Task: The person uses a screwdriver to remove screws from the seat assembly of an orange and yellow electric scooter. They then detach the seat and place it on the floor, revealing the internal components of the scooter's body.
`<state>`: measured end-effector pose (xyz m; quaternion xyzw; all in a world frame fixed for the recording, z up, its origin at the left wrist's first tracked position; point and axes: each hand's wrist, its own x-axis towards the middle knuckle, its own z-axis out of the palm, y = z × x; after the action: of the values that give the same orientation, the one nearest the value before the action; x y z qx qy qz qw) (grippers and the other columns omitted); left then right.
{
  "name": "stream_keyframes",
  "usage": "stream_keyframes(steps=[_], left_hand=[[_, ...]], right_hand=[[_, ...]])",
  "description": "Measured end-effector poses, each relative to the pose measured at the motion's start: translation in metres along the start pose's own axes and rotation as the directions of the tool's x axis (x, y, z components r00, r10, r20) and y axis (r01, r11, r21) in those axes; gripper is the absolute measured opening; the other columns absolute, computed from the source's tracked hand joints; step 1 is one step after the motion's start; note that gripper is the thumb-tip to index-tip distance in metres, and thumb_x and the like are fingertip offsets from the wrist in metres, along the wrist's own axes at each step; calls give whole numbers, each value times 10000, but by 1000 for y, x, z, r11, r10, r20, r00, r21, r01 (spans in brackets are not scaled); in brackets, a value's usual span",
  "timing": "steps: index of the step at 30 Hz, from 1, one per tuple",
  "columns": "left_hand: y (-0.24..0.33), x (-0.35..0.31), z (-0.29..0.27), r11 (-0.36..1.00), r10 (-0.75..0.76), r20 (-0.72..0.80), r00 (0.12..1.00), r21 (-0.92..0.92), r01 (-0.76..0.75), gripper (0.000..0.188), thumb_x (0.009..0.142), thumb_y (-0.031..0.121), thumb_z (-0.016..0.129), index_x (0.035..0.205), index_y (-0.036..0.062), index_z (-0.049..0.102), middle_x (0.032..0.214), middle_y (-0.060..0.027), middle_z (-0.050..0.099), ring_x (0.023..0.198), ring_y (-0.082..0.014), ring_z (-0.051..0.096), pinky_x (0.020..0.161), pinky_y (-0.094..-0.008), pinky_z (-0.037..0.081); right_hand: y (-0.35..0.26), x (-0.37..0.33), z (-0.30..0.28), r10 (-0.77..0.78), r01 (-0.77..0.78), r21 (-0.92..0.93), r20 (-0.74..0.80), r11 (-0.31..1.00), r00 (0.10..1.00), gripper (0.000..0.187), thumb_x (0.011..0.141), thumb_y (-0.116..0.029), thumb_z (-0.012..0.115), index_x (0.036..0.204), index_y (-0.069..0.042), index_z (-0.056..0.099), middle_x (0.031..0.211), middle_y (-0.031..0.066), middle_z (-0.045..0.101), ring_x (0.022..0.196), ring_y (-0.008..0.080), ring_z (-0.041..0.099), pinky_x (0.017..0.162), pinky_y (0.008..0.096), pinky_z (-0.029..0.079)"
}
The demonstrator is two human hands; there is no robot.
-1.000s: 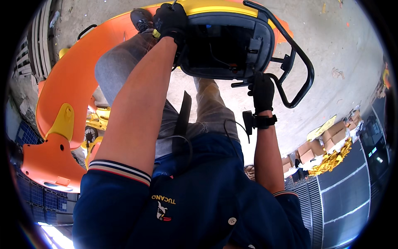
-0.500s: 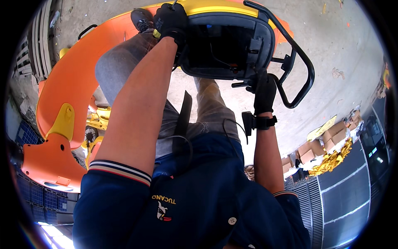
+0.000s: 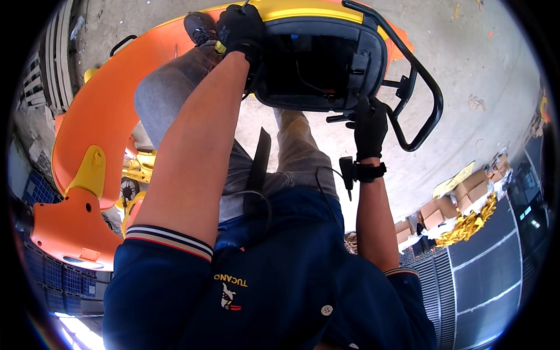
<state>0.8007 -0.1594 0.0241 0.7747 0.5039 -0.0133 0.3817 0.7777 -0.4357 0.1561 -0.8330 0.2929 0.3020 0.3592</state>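
Observation:
My left hand (image 3: 240, 28), in a black glove, is closed in a fist by the upper left corner of a black open compartment (image 3: 319, 106). A thin grey metal shaft (image 3: 245, 4) sticks out above the fist, and a small yellow piece (image 3: 220, 48) shows below it; the rest of this tool is hidden in the hand. My right hand (image 3: 370, 125), also gloved, has its fingers closed at the compartment's lower right edge, beside a short black bar (image 3: 336, 119). Its fingertips are partly hidden. Inside the compartment runs a thin dark cable (image 3: 303, 80).
The compartment sits in a curved orange body (image 3: 87, 131) with yellow trim (image 3: 309, 10). A bent black tube handle (image 3: 433, 111) juts out on the right. Cardboard boxes (image 3: 469, 188) and yellow pieces (image 3: 466, 224) lie farther right. Wooden pallets (image 3: 55, 58) stand left.
My right hand and wrist have shifted slightly to the left and up along the compartment's edge. My left hand stays in place with the tool.

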Motion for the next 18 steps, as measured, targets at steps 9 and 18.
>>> stream_keyframes(steps=[9, 18], left_hand=[[-1, 1, 0, 1000, 22, -9, 1000, 15, -22, 382, 829, 304, 521, 894, -48, 652, 893, -259, 662, 866, -405, 623, 796, -442, 463], [-1, 1, 0, 1000, 0, -1, 1000, -7, 0, 390, 833, 312, 514, 900, -49, 646, 896, -258, 662, 867, -407, 623, 792, -448, 463]], right_hand=[[29, 13, -4, -605, 549, -439, 15, 711, 796, 211, 887, -167, 609, 1022, -9, 577, 861, 136, 626, 869, 260, 621, 747, 365, 493], [8, 8, -5, -95, 95, -187, 9, 978, 995, 178, 901, -154, 589, 1009, -13, 568, 883, 163, 617, 853, 294, 618, 726, 377, 489]])
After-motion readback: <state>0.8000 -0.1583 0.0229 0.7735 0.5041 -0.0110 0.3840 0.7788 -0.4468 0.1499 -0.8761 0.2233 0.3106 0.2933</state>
